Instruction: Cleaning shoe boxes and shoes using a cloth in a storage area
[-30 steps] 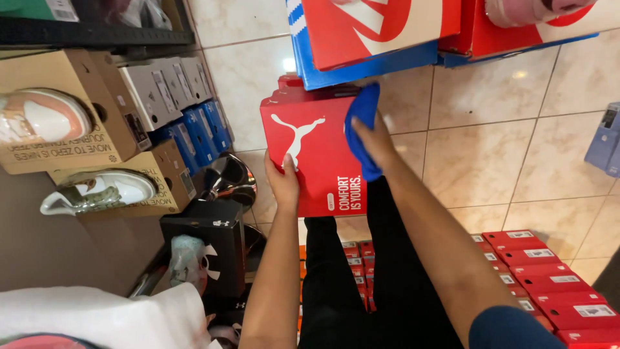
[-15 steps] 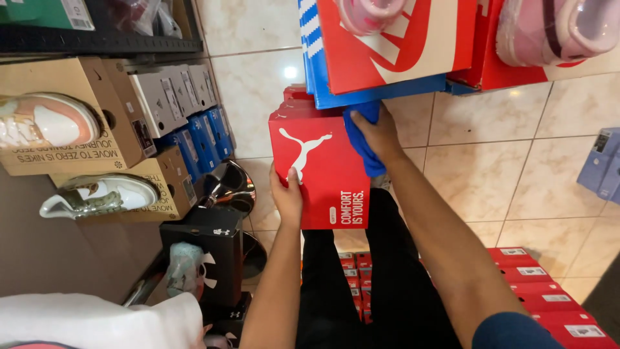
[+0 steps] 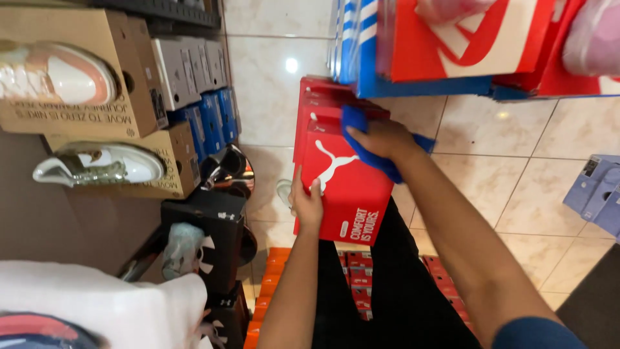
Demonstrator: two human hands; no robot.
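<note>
Wiping step: right hand (image 3: pixel 381 139) presses a blue cloth (image 3: pixel 361 132) on the red shoe box (image 3: pixel 345 181), just below the blue-and-orange boxes (image 3: pixel 445 52). Left hand (image 3: pixel 307 203) grips the box's left edge. Next move likely needs steady bracing.

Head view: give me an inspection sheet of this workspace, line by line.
Surface: pale tiled floor, glossy.
Job's things: red shoebox held tilted; blue cloth pressed on its top face.
Clutter: brown boxes with shoes on top, grey and blue boxes, black box, rows of small red boxes low down.
Grippers: left hand grips the red shoebox's lower edge; right hand lies on the blue cloth.
Cables: nothing seen.
Surroundings: red and blue boxes stacked above; white fabric bottom left.
</note>
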